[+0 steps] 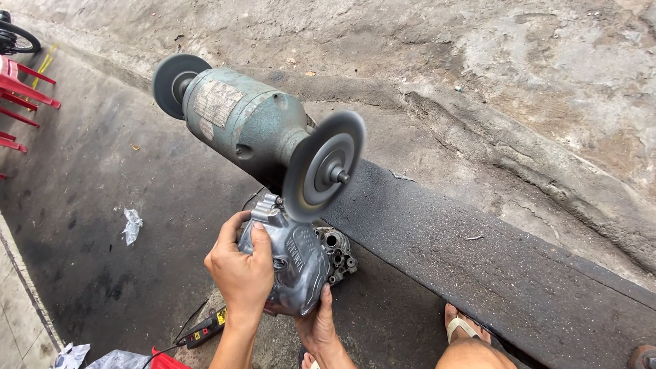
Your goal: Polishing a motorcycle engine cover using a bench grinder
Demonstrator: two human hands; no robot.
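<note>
Engine cover [297, 263] gripped by left hand [240, 270] and right hand [316, 326] — pressed to near grinder wheel [322, 167] | risk: fingers caught if grip slips.

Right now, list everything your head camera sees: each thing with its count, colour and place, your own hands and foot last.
Bench grinder: one, green body, centre, raised above the ground.
Grinder wheels: two, grey; one at right end, one at left end.
Metal engine cover: one, silver-grey, held right under the right-end wheel.
Handheld tool with cable: one, black, yellow and red, on the ground, bottom left.
Crumpled scrap: one, white, on the ground, left.
Red furniture: partly seen, far left edge.
Kerb: one, dark, running diagonally right.
Left hand: gripping the cover's left side.
Right hand: supporting the cover from below.
Sandalled foot: bottom right.
</note>
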